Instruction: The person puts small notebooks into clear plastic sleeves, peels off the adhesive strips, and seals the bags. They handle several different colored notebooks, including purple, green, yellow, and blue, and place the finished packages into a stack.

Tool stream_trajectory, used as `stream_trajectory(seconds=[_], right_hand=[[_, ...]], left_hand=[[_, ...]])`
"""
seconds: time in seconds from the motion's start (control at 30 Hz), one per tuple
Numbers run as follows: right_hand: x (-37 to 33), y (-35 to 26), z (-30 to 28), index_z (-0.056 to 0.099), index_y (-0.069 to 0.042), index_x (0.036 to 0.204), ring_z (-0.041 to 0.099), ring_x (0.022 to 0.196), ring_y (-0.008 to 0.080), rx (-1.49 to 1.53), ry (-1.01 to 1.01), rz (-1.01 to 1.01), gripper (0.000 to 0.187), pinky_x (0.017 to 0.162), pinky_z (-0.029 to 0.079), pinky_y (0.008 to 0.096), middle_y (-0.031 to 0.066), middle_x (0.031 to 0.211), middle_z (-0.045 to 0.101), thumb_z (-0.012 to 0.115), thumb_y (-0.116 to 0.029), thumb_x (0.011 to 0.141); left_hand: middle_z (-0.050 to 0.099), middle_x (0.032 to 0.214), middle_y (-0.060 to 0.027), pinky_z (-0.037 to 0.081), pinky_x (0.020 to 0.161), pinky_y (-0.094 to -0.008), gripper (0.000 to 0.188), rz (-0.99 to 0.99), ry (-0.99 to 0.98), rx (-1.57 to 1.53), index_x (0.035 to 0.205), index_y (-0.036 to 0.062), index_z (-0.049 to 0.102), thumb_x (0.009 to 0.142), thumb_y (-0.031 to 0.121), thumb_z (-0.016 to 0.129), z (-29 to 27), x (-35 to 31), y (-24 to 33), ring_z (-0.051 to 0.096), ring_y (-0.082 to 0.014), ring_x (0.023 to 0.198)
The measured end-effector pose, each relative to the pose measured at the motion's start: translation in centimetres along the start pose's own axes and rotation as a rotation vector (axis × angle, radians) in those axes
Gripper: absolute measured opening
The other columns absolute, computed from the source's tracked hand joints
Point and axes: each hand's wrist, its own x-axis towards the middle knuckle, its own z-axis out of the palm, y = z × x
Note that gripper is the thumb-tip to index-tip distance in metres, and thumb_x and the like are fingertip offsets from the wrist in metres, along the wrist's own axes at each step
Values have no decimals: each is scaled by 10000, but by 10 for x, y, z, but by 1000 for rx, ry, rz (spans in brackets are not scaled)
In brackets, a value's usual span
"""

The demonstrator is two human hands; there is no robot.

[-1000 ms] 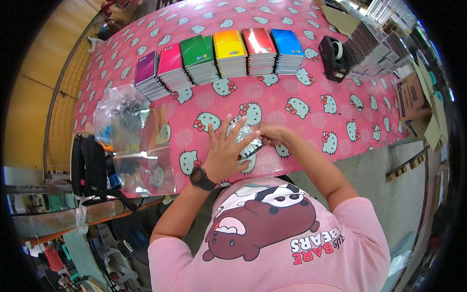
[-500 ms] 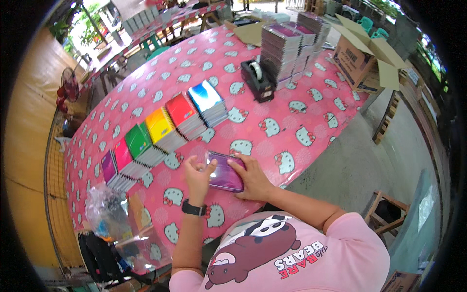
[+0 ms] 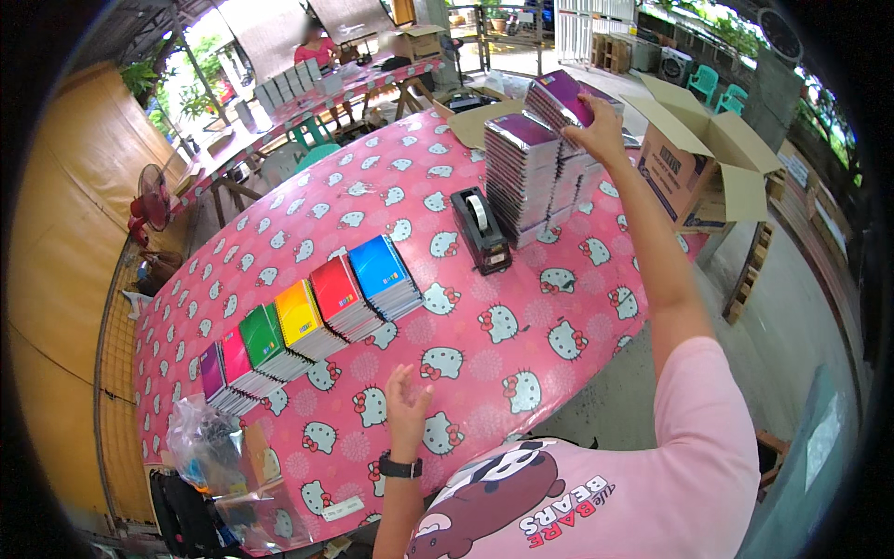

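Note:
My right hand reaches to the far right, its fingers closed over the edge of a purple spiral notebook at the top of the stacks. That notebook looks tilted; whether more come with it I cannot tell. A front stack of purple notebooks stands just left of it, spiral edges showing. My left hand, with a black watch at the wrist, hovers over the near table, fingers apart and holding nothing. Beyond it stand neat stacks of small spiral notebooks in a diagonal row, among them blue, red and yellow ones.
A black tape dispenser sits before the purple stacks. An open cardboard box is at the right. Clear plastic bags lie at the near left of the pink patterned table. Another person is at a far table.
The purple notebook pack between my hands has left the near table. My right hand has moved to the far stacks; my left hand has let go and opened. The view has shifted.

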Motion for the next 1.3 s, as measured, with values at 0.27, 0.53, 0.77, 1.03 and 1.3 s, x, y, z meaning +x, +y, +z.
stream_trajectory(seconds=[0.27,0.53,0.77,1.03,1.3], right_hand=[[12,32,71,589,-53,1121,450,1122,380,-154,-10,-90,419,985,354,423,166,1186,552,601,-211,734],[17,19,70,589,-45,1115,462,1114,355,-325,93,-84,393,963,370,407,151,1184,552,590,-204,756],[-128,-138,43,607,-36,1037,550,957,204,619,-22,-126,212,851,406,314,90,1031,611,580,-98,836],[-377,-300,45,638,-29,911,601,753,239,1010,-1332,-142,196,668,480,327,121,861,620,523,-10,753],[-413,-333,67,643,-44,865,582,590,236,723,-1090,-129,167,561,455,320,120,717,608,571,-148,756]], left_hand=[[374,1311,-120,431,918,-312,442,-56,132,68,1189,13,494,771,32,635,1,-17,-2,450,-212,1165],[436,1254,-111,449,872,-309,416,-48,209,44,1174,10,502,779,44,628,-20,-19,-28,493,-201,1103],[645,838,-87,465,717,-271,193,-44,434,249,943,-27,621,870,145,574,-81,-44,-26,595,-129,798],[641,738,-72,458,629,-288,160,6,989,491,869,24,651,809,172,640,-246,-58,-48,591,-146,674],[643,828,-97,453,738,-388,270,-117,1057,771,821,76,662,738,333,672,-372,-10,-117,596,-267,819]])
